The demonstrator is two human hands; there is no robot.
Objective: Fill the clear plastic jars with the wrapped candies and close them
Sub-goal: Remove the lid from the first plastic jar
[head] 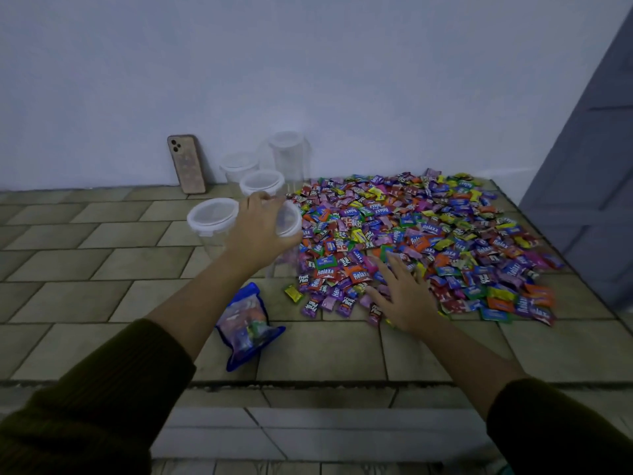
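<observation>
Beside a lidded clear plastic jar [212,217] on the tiled worktop [85,262], your left hand [260,228] clamps its fingers over the white-lidded top of a second clear jar [290,221], while your right hand [407,298] rests, fingers spread apart, on the heap of bright wrapped candies [445,228].
</observation>
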